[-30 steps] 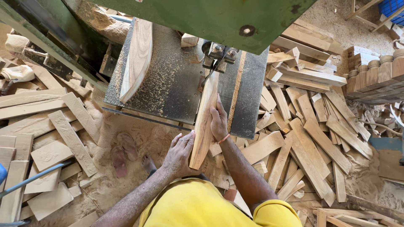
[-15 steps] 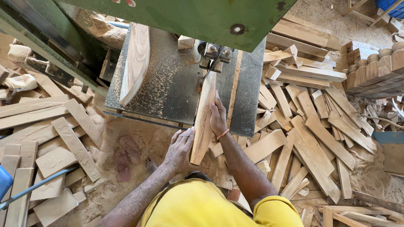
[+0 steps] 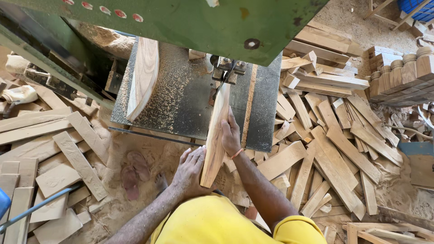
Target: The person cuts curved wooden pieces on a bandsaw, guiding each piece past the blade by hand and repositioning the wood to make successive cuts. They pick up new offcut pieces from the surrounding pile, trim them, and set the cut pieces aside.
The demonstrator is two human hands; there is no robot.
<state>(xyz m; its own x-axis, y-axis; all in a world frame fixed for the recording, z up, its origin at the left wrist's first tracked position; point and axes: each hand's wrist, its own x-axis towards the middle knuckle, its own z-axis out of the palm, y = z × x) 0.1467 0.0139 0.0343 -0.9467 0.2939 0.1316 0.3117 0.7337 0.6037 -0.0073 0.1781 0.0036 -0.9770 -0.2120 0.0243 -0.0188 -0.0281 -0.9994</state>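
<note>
Overhead view of a woodworking shop as I see it from the head camera. The saw table (image 3: 181,95), a dark metal plate dusted with pale sawdust, lies beneath the green machine housing (image 3: 203,22), whose paint is chipped and worn. The earthen floor around it is covered in sawdust and heaped with offcuts (image 3: 334,149): flat, rough-sawn pale strips and wedges, lying criss-cross on both sides. A pair of sandals (image 3: 134,174) lies in the dust just in front of the table. Turned wooden posts (image 3: 400,74) with rounded tops are stacked at upper right. A curved, tapering plank (image 3: 142,79) of pale wood rests on the left part of the table, well apart from the hands.

The workpiece, a long narrow plank (image 3: 216,135) of tan wood with a darker streak of grain, lies lengthwise across the table's front edge, its far end at the blade guide (image 3: 228,70) and its near end overhanging toward me. My right hand (image 3: 230,135) is pressed flat against the plank's right flank, fingers extended along it, not curled around it. My left hand (image 3: 190,169) cups the near end from the left, fingers partly closed and touching the wood. A strip of lighter wood (image 3: 248,106) lies on the table just right of the right hand.
</note>
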